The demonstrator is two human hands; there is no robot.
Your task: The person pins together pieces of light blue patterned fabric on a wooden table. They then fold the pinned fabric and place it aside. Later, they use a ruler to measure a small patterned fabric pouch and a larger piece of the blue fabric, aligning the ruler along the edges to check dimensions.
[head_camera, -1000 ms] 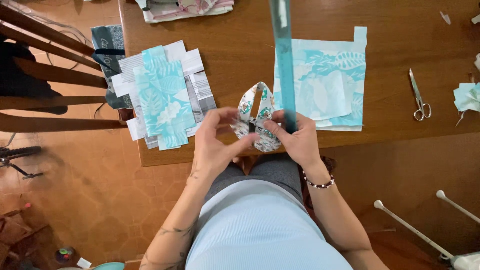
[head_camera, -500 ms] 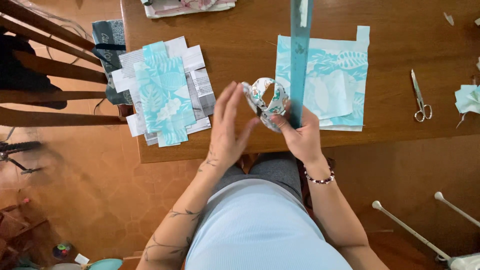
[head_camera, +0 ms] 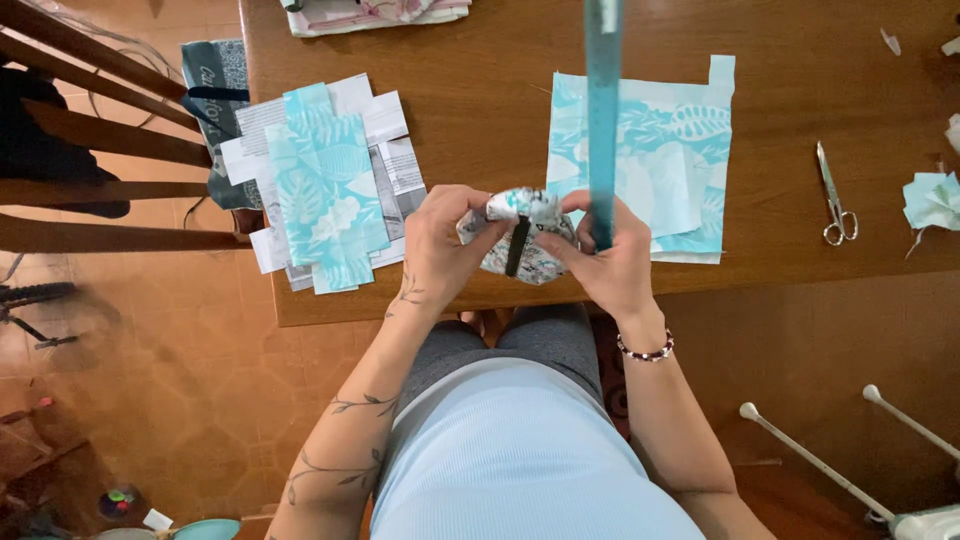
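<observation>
Both my hands on a small patterned fabric piece at the near edge of the wooden table [head_camera: 480,130].

A teal leaf-print fabric square [head_camera: 655,165] lies behind my hands and a stack of paper and teal cloth [head_camera: 325,185] to their left. My left hand [head_camera: 440,250] and right hand [head_camera: 605,260] pinch the crumpled fabric piece [head_camera: 520,235] between them; scissors [head_camera: 833,195] lie well right.

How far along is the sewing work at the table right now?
Looks done: cut teal fabric lies flat, and a second stack sits on paper patterns. In hand: left hand and right hand grip a small fabric pouch. Left, probably: the flat pieces look unassembled; scissors lie apart.
</observation>
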